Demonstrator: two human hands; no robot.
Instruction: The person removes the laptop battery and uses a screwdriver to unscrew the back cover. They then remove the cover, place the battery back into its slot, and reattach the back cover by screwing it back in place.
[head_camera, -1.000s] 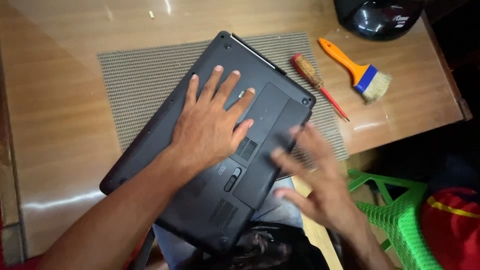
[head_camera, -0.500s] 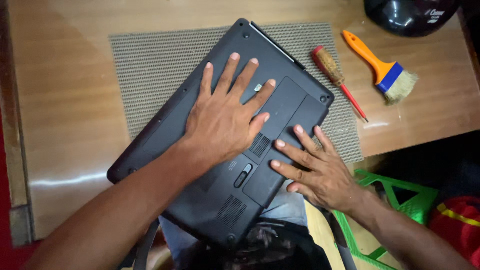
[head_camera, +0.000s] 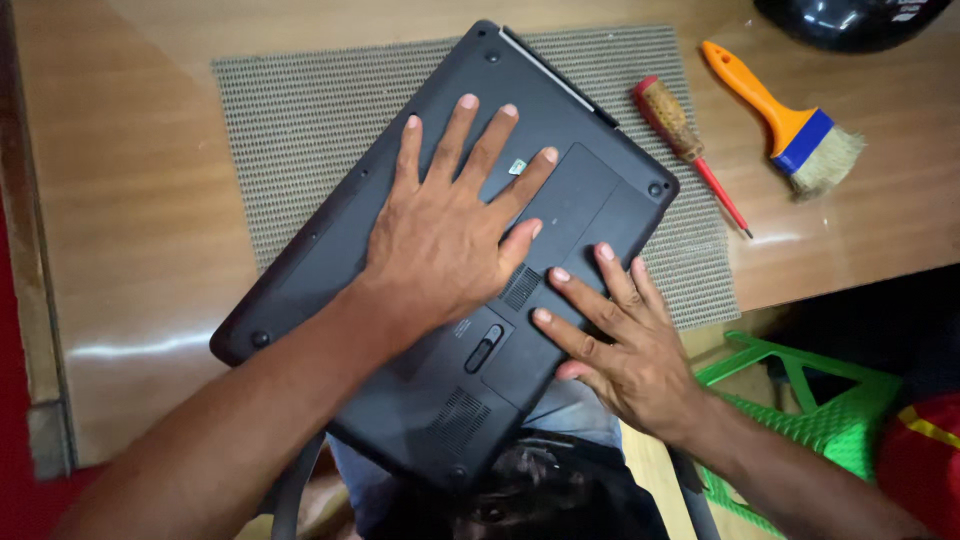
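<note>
Two hands press on a dark laptop (head_camera: 420, 300) lying upside down on a grey mat (head_camera: 300, 120). It looks hard, flat and a bit heavy — hold it by the long sides, not the thin corners. Its near end hangs past the table (head_camera: 130, 230) edge, so it could tip. Left hand (head_camera: 450, 230) lies flat with fingers spread wide. Right hand (head_camera: 620, 340) has fingers apart, tips on the battery panel (head_camera: 575, 200). More to the right lie a screwdriver (head_camera: 680, 135) and an orange brush (head_camera: 785, 125) — little room there.

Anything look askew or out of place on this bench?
Yes: the upturned laptop lies diagonally across the grey mat, one corner overhanging the table edge. Left hand and right hand press flat on it.
</note>
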